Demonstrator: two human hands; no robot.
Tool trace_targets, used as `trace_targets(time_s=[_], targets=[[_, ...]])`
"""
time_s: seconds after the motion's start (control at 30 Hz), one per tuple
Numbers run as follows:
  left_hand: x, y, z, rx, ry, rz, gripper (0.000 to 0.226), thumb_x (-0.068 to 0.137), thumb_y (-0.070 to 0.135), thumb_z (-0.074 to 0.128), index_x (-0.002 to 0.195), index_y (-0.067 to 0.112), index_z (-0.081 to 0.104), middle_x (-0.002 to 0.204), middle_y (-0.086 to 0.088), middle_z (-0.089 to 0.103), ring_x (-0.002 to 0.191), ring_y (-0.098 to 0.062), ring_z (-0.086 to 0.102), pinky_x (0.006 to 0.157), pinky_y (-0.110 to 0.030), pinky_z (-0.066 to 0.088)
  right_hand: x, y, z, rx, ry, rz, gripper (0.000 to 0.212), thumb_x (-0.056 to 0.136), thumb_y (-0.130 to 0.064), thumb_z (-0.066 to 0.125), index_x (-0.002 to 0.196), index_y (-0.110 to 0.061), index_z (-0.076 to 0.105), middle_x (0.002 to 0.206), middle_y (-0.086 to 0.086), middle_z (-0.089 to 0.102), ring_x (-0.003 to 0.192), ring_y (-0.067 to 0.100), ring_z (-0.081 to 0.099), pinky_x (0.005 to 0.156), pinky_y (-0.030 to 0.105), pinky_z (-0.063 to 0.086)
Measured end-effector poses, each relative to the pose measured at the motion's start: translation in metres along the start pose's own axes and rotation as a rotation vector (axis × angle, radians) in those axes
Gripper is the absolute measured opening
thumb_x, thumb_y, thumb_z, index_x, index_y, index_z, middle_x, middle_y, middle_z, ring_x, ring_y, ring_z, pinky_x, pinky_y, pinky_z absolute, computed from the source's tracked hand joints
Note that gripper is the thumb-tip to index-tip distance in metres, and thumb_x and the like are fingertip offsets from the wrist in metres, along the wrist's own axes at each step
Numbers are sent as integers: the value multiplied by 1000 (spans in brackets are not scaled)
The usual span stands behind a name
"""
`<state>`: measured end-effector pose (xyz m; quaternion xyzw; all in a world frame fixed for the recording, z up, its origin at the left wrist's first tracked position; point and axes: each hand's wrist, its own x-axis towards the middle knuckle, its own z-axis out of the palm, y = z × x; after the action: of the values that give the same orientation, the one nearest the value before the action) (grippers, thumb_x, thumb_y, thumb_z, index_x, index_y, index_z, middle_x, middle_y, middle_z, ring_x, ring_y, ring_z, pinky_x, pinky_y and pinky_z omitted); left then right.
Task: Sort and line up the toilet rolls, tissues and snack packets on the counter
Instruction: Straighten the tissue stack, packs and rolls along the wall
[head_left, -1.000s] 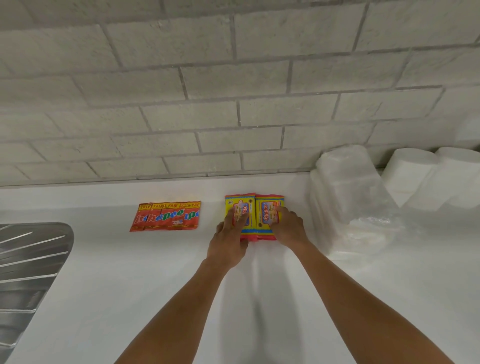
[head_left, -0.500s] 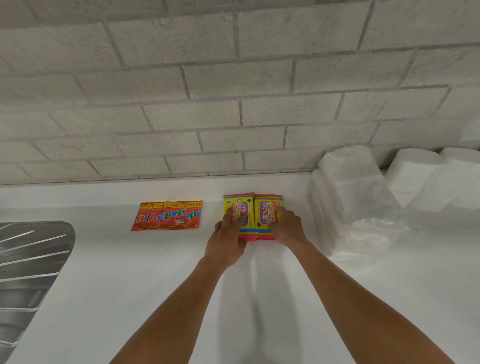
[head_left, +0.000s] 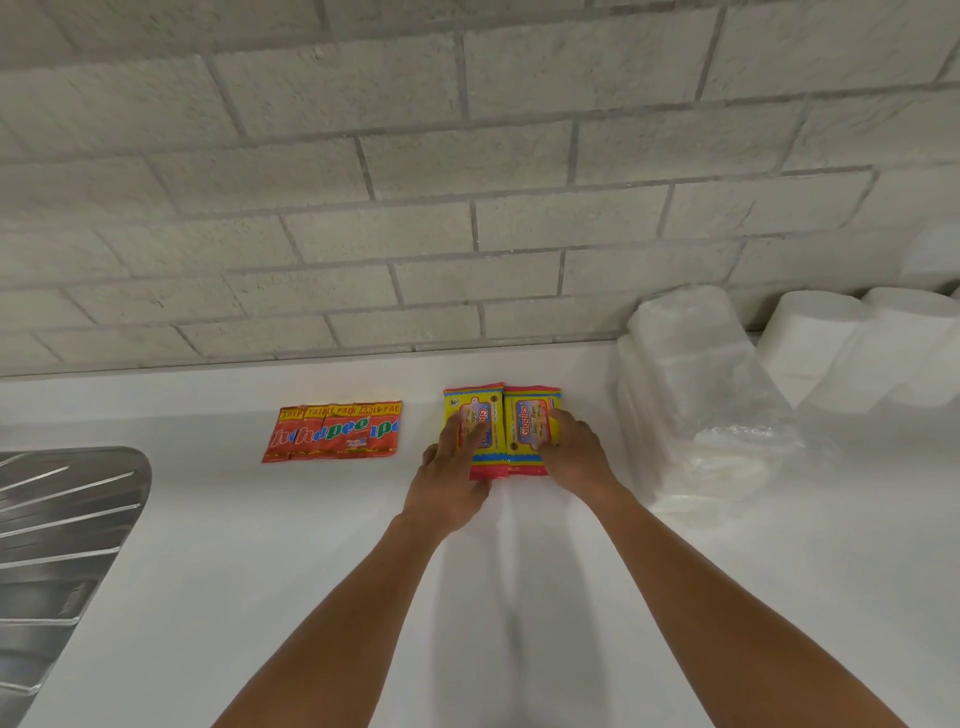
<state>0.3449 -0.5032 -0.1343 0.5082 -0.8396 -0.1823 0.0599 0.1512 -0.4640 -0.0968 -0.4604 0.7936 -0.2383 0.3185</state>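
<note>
Two glossy yellow packets (head_left: 501, 428) lie flat under straight fingers of left hand (head_left: 448, 480) and right hand (head_left: 576, 457) (crinkly plastic-wrapped tissues (head_left: 696, 400) right, red packets (head_left: 335, 430) left).

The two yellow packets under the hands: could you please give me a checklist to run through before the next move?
1. Yellow packets side by side, long edges touching: ok.
2. Their top edges level: ok, roughly.
3. Left hand flat on the left packet, right hand on the right one: ok.
4. Gap kept from the red packets: ok.
5. Clear of the bagged tissues: ok.
6. Toilet rolls lined up: cannot tell, cut off at the edge.
</note>
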Motion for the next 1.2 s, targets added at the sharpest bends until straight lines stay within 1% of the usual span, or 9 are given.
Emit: trace_targets(time_s=[0.07, 0.23, 0.37, 0.5, 0.6, 0.77, 1.0, 1.13, 1.2], targets=[[-3, 1, -2, -2, -12, -14, 82, 94, 44, 60, 157, 38, 9, 167, -1, 1, 147, -29, 29, 113, -45, 38, -3, 3, -1, 5, 0, 6, 54, 92, -22, 56, 144, -23, 43, 123, 10, 57, 117, 31, 56, 100, 45, 49], [-10, 6, -5, 1, -22, -32, 77, 98, 45, 54, 158, 36, 8, 167, -1, 0, 146, -29, 30, 113, -43, 38, -7, 4, -5, -11, -10, 12, 48, 89, -14, 50, 136, -21, 50, 122, 10, 60, 113, 30, 56, 96, 38, 47], [-14, 9, -10, -6, -41, -46, 77, 98, 44, 54, 158, 38, 6, 167, 2, -4, 147, -29, 27, 112, -42, 38, -8, 8, -4, -18, -19, 0, 50, 88, -18, 52, 138, -22, 49, 122, 10, 59, 115, 30, 56, 96, 37, 47], [-21, 17, -18, -16, -43, -61, 76, 98, 44, 54, 157, 38, 7, 167, 5, -6, 148, -29, 23, 112, -41, 38, -23, 8, -10, -22, -17, -47, 51, 91, -15, 54, 142, -17, 46, 127, 12, 57, 120, 30, 53, 98, 34, 44], [-30, 24, -24, -23, -30, -66, 76, 98, 44, 55, 158, 37, 9, 167, 7, -6, 149, -29, 21, 111, -43, 39, -38, 9, -16, -34, -21, -66, 53, 94, -14, 55, 145, -14, 42, 132, 16, 53, 125, 31, 51, 101, 32, 41], [-46, 35, -35, -52, 27, -45, 77, 96, 45, 57, 158, 36, 13, 167, 6, -3, 149, -31, 20, 109, -47, 41, -70, 12, -31, -7, 0, -123, 55, 96, -19, 58, 147, -17, 40, 140, 16, 48, 129, 30, 50, 102, 30, 40], [-74, 65, -45, -149, 124, 37, 78, 94, 46, 59, 158, 34, 15, 167, 5, 0, 152, -29, 15, 114, -47, 34, -117, 22, -58, 76, 45, -182, 66, 96, -31, 60, 154, -21, 30, 155, 8, 38, 141, 24, 40, 112, 32, 34], [-87, 91, -48, -205, 170, 116, 80, 93, 45, 61, 158, 33, 16, 168, 3, 2, 154, -21, 5, 120, -48, 26, -142, 28, -78, 149, 83, -216, 65, 96, -32, 61, 153, -27, 33, 152, 4, 41, 138, 23, 43, 112, 35, 39], [-96, 109, -51, -239, 177, 136, 80, 94, 43, 62, 158, 35, 15, 167, 6, 2, 154, -15, 0, 119, -43, 23, -153, 33, -91, 170, 112, -239, 64, 95, -33, 63, 152, -27, 35, 149, 3, 44, 135, 21, 45, 111, 37, 40]])
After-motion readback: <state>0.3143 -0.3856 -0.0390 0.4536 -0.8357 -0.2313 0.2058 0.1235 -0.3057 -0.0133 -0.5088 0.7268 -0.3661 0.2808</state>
